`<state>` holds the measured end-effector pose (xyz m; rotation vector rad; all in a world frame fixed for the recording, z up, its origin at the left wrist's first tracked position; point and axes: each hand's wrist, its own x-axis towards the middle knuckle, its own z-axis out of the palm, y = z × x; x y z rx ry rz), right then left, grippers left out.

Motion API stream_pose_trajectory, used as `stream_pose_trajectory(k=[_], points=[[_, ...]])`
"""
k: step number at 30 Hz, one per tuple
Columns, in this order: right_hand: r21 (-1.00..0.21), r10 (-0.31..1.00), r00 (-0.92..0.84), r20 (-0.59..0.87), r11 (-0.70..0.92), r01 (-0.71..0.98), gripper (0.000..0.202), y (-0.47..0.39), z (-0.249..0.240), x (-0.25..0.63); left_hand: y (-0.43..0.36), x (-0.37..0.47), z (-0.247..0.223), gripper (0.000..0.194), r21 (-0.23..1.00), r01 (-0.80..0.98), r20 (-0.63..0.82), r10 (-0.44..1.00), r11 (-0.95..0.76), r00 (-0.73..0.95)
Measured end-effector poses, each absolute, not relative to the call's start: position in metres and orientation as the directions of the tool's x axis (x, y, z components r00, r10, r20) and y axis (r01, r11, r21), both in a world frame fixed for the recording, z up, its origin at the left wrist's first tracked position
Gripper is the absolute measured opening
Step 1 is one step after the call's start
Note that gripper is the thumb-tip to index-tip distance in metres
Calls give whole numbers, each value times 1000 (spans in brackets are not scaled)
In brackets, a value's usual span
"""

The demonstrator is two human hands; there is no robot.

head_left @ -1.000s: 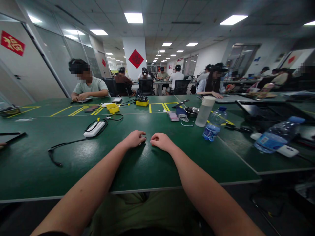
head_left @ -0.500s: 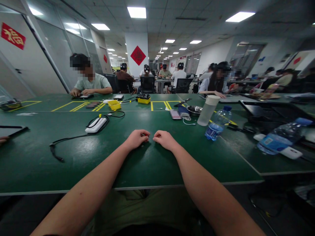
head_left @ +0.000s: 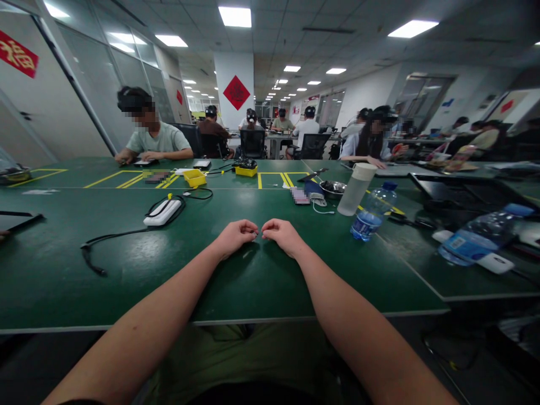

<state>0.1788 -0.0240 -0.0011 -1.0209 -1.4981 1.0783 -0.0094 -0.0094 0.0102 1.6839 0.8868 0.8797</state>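
Note:
Both of my hands are over the green table (head_left: 169, 292), fingertips facing each other with a narrow gap between them. My left hand (head_left: 237, 236) is closed in a pinch around something tiny, of which only a small dark and shiny bit shows at the fingertips. Its kind is too small to make out. My right hand (head_left: 280, 233) is also pinched, thumb against the fingers; whatever it may hold is hidden. Below the left hand lies a shadow with a faint light speck in it.
To the left lies a white power bank (head_left: 163, 213) with a black cable (head_left: 90, 245). On the right stand a frosted bottle (head_left: 356, 190) and a water bottle (head_left: 371, 216); another bottle (head_left: 476, 236) is farther right. Yellow trays (head_left: 194, 179) and a metal bowl (head_left: 333, 188) sit farther back. People sit opposite.
My fingertips have come slightly closer together. The red bit seen earlier at my left fingertips no longer shows. The view has shifted a little.

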Motion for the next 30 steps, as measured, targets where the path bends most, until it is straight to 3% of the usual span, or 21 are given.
stream_pose_trajectory(k=[6, 22, 30], points=[[-980, 972, -148, 183, 193, 56, 20, -25, -2, 178, -12, -7, 11, 26, 992, 80, 55, 890, -102, 454], [-993, 982, -170, 79, 61, -106, 14, -26, 1, 176, -8, -5, 5, 31, 1000, -3, -14, 877, 18, 480], [-994, 984, -167, 66, 51, -94, 12, -26, 1, 176, -7, -6, 4, 25, 1000, 23, -23, 889, 14, 458]])
